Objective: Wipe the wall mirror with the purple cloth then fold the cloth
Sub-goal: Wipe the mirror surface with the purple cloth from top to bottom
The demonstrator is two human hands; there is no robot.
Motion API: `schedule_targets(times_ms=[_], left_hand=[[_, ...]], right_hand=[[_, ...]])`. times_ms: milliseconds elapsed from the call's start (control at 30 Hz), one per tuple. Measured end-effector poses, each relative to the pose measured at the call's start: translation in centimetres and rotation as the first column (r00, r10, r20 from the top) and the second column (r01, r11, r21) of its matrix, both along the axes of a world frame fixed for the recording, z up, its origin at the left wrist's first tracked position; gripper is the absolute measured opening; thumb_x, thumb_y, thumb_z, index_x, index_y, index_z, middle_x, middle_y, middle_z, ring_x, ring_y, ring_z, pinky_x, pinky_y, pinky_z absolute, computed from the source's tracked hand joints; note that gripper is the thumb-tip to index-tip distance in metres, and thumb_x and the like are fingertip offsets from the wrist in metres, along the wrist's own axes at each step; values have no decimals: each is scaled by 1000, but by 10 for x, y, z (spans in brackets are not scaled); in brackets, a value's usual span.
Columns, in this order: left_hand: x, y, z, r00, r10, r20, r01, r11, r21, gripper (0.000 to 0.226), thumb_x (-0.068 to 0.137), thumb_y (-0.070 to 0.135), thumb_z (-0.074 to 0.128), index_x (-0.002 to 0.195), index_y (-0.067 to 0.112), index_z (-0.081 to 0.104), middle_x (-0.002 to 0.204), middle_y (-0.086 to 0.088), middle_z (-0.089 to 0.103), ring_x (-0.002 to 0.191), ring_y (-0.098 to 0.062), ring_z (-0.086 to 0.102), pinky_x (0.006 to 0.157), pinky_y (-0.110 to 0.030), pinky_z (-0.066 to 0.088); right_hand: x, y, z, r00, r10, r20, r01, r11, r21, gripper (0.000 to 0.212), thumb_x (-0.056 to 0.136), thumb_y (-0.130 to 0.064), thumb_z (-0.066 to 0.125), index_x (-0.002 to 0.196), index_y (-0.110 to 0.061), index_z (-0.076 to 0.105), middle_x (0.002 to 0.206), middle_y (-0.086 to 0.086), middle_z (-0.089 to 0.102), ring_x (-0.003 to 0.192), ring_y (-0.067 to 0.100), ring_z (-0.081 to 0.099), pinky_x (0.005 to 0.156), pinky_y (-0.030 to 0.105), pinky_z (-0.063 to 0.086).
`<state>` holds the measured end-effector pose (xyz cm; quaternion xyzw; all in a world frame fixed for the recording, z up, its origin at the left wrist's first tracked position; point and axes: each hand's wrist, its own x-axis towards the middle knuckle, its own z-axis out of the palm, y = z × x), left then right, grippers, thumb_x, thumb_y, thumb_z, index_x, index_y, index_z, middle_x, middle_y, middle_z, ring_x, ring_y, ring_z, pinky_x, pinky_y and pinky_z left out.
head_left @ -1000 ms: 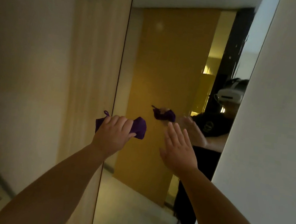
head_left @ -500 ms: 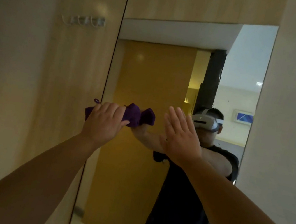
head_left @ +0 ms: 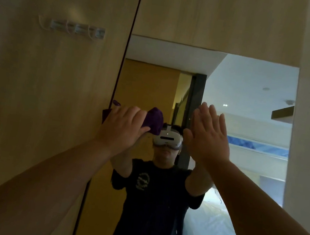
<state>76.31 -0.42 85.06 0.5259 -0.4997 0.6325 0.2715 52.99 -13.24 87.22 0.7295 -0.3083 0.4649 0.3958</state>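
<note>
1. The left hand [head_left: 122, 131], left of centre in the frame, has its fingers curled round the purple cloth [head_left: 154, 122], which is bunched into a soft, lumpy wad.
2. The cloth bulges out past the thumb side of the fist, and a small looped tag [head_left: 116, 103] sticks out at the other end, upper left of the knuckles.
3. The wad sits against the wall mirror [head_left: 238, 118] close to its left edge, where a thin dark seam [head_left: 130, 35] runs down the frame.
4. The right hand [head_left: 207, 138], just right of centre, is spread flat with straight fingers pointing up and the palm toward the glass; whether it touches the surface cannot be told.
5. The mirror is a smooth, upright rectangle set into pale panelling with a faint vertical wood grain [head_left: 213, 14] above and to the left of it.
6. In the upper left of the frame a row of clear, curved hooks [head_left: 71, 27] is fixed on the panel.
7. The glass reflects a person in a dark T-shirt [head_left: 150, 205] with a pale round print, wearing a white, glossy headset [head_left: 167, 138].
</note>
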Motion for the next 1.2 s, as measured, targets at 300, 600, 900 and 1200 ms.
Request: schedule_targets(times_ms=[300,600,900,1200], left_hand=[[5,-6,117,995,-101,4,101,980,-170,45,101,47,36,114,7,53,106,-14,59,94,-33,56,84,-45,42],[23,-20,215,994,-20,-103,19,1000,-13,60,104,52,26,150,14,33,153,-11,37,143,-31,29,115,-47,23],[33,-18,133,997,-39,-65,43,997,68,71,102,53,12,157,11,22,166,-8,17,153,-23,13,122,-41,7],[43,-20,-19,997,-65,-51,68,996,66,66,105,48,25,157,7,25,164,-9,23,152,-26,20,122,-50,20]], right_hand=[[6,-18,4,999,-8,36,10,998,-57,70,103,-56,15,157,-11,18,166,10,10,153,26,-3,123,51,7],[6,-22,4,997,70,44,-66,993,-101,72,100,-55,17,153,-8,31,162,13,22,152,29,10,122,52,15],[6,-18,4,994,98,51,-95,993,-65,72,98,-55,23,153,-10,32,163,12,22,152,28,9,122,52,13],[5,-19,5,990,130,61,-126,990,-63,70,98,-54,26,151,-9,37,161,13,27,152,30,14,122,52,14]])
